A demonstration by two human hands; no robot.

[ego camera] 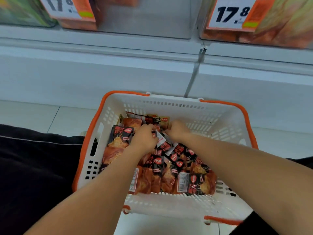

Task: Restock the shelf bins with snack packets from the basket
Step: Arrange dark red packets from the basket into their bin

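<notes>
snack packets point(160, 168) in basket point(169, 102), under left hand point(144, 138) and right hand point(177, 130)

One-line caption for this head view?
Both hands gather snack packets inside a white basket below the shelf bins.

Both forearms reach forward, left hand point(144, 139) and right hand point(177, 130) curled (apparently gripping), knuckles close together.

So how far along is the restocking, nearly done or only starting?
Hard to say what is done: the shelf bins above are blurred. In hand: the left hand and right hand are both down in the basket, gathering snack packets. Left: plenty, since many packets lie in the basket.
</notes>
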